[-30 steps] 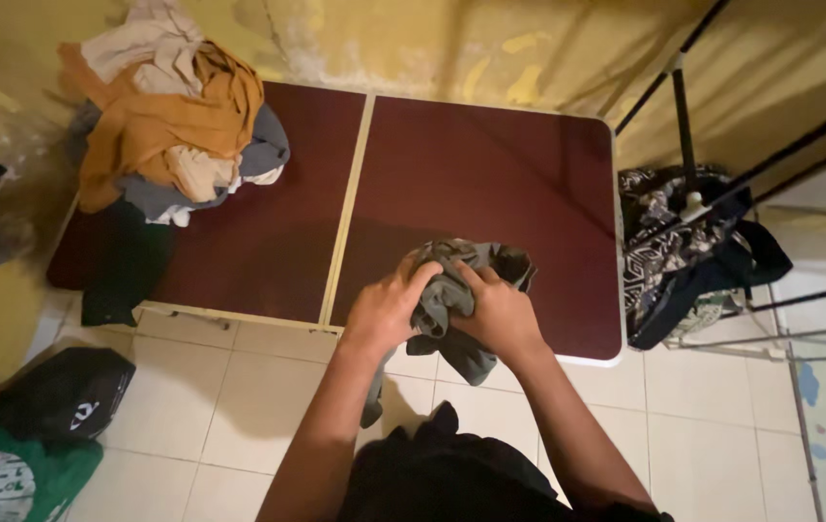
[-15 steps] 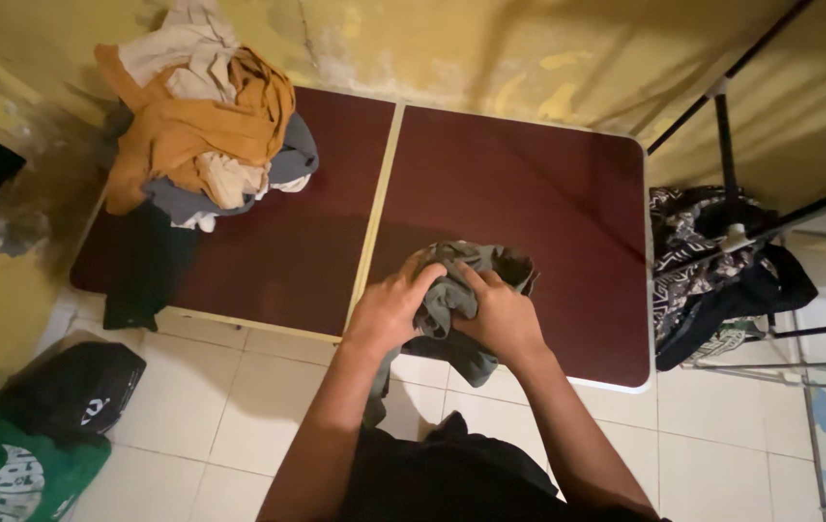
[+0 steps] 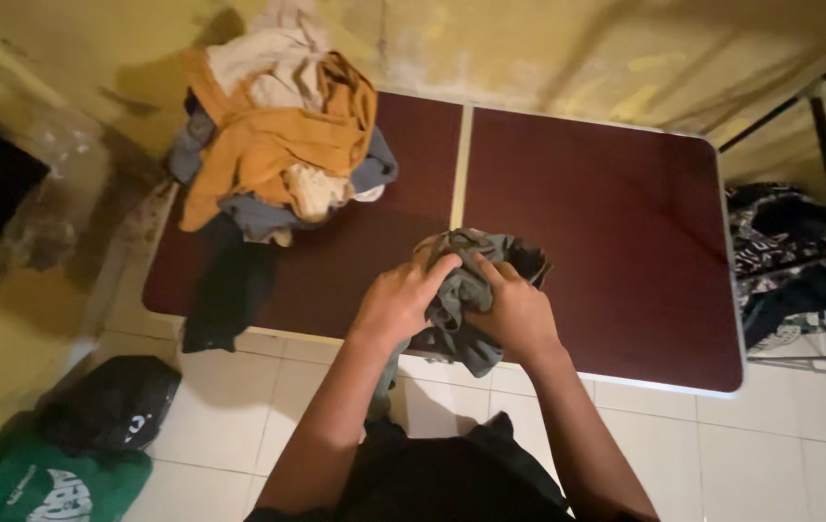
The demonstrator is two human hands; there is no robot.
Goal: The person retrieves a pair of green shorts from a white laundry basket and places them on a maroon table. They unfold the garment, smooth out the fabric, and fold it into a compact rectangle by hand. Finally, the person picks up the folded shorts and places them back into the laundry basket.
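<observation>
I have both hands closed on a grey garment (image 3: 471, 290) at the near edge of the bench (image 3: 625, 232), just right of its centre seam: my left hand (image 3: 395, 307) grips the bunched cloth from the left, my right hand (image 3: 519, 314) clamps it from the right, fingers dug into the folds. What worries me is the loose part; a tail of the cloth hangs past the near edge toward the tiled floor (image 3: 239, 406), and I judge that if my grip slackens, its weight could drag the rest off the bench. Bunched this tightly, it could also twist or crease, since I cannot see where its hems or seams run. The garment looks soft and thin, dull grey-green, heavily crumpled, with a darker opening showing at its far side. A pile of clothes (image 3: 282, 145), orange, cream and grey, sits well apart at the far left corner, with a dark piece (image 3: 229, 290) draping over the near left edge.
</observation>
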